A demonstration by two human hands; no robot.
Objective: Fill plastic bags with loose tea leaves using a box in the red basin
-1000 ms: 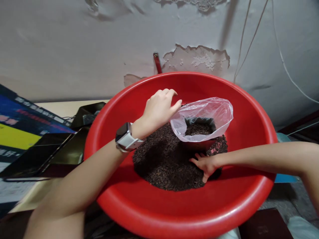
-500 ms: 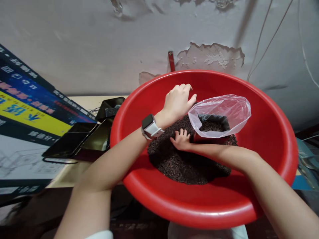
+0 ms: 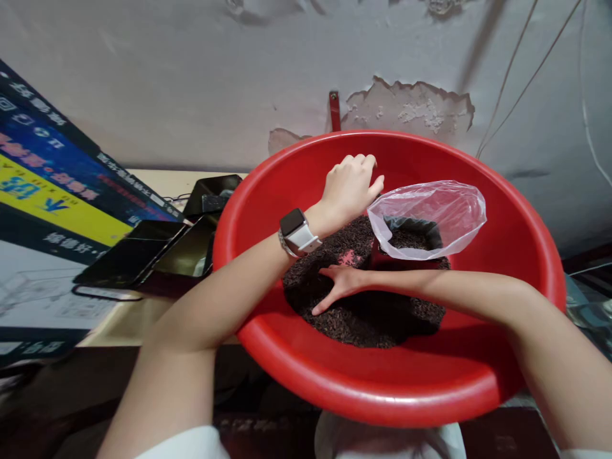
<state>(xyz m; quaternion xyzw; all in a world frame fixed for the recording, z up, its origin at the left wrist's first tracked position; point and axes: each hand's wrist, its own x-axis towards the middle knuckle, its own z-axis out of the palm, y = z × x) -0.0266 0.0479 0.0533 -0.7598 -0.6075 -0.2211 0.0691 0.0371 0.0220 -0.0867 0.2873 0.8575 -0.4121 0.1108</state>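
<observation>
A heap of dark, loose, tea-like grains (image 3: 344,319) lies in a large red plastic basin (image 3: 406,401). My right hand (image 3: 340,282) is at the heap, thumb and fingers spread, fingertips partly hidden in the grains. Right of it, a dark container (image 3: 382,258) stands in the heap, lined with a clear plastic bag (image 3: 454,217) whose mouth flares over the rim; similar grains are inside. My left hand (image 3: 348,185), with a watch (image 3: 292,223) on the wrist, hangs above the heap by the bag's left edge. Its thumb is apart from loosely bent fingers, and nothing shows in it.
Black open boxes or tins (image 3: 138,255) stand left of the basin on a pale tabletop (image 3: 102,325). A printed carton (image 3: 52,210) leans in at far left. Behind is a wall (image 3: 191,83) with peeling paint and hanging cords. Something white (image 3: 387,440) is under the basin's front.
My right hand has shifted slightly left and lower in the heap, its thumb now stretched toward me. A pinkish patch shows behind it. My left hand stays raised near the bag.
</observation>
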